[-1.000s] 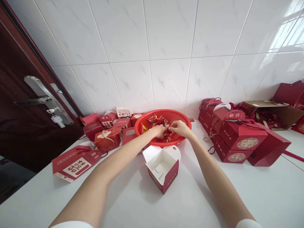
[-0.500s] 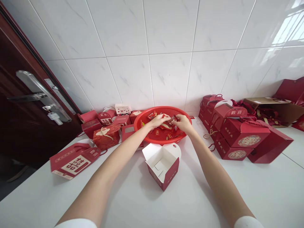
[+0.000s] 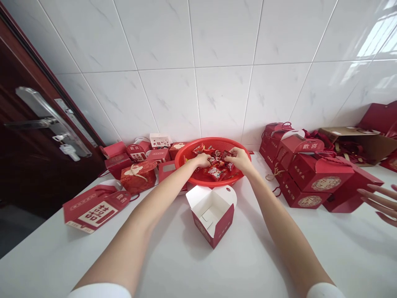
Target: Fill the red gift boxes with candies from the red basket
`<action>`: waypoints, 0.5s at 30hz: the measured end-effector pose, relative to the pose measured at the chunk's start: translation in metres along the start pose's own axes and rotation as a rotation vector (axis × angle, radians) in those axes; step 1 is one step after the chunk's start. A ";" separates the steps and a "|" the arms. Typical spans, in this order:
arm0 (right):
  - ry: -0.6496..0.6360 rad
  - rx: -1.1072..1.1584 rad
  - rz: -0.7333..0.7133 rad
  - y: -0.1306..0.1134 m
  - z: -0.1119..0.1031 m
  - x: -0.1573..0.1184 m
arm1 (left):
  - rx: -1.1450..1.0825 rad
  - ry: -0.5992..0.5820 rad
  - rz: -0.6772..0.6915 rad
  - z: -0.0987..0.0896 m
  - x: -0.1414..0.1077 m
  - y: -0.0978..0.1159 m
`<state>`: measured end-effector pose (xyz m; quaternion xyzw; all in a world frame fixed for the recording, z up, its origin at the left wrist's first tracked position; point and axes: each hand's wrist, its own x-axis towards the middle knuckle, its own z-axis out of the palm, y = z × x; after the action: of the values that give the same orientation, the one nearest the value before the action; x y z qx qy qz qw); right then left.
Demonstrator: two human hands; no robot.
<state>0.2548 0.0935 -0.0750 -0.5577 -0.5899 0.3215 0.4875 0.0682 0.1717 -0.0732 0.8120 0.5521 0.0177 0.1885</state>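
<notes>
Left hand [image 3: 203,160] has just dipped into the sweets [image 3: 216,173] at the left of the basket [image 3: 223,144], fingers curled, and whether they grip anything I can't tell! Right hand [image 3: 241,160] stays over the basket's right side, fingertips pinched, it seems, on a dark red sweet [image 3: 228,155]. The pair have drawn apart, so picking looks ongoing. Left of the basket, gift boxes [image 3: 138,177]; in front, the open box [image 3: 221,223], flaps up; right, stacked boxes [image 3: 310,182]; and farther right, another person's hand [image 3: 380,203] arrives!
</notes>
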 end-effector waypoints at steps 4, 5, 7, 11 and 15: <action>-0.028 0.052 -0.005 -0.002 0.001 -0.002 | 0.154 -0.070 -0.020 -0.008 0.007 0.008; -0.029 0.065 -0.006 -0.001 0.002 -0.002 | 0.186 -0.081 -0.024 -0.009 0.009 0.011; -0.031 0.094 -0.005 -0.001 0.003 -0.001 | 0.237 -0.102 -0.020 -0.009 0.012 0.017; -0.030 0.169 0.006 0.000 0.004 0.003 | 0.297 -0.145 0.029 -0.005 0.013 0.025; -0.001 0.256 0.018 -0.002 0.004 0.004 | 0.286 -0.158 0.045 -0.007 0.012 0.025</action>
<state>0.2508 0.0978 -0.0739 -0.4959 -0.5395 0.3988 0.5514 0.0939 0.1765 -0.0608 0.8416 0.5141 -0.1208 0.1133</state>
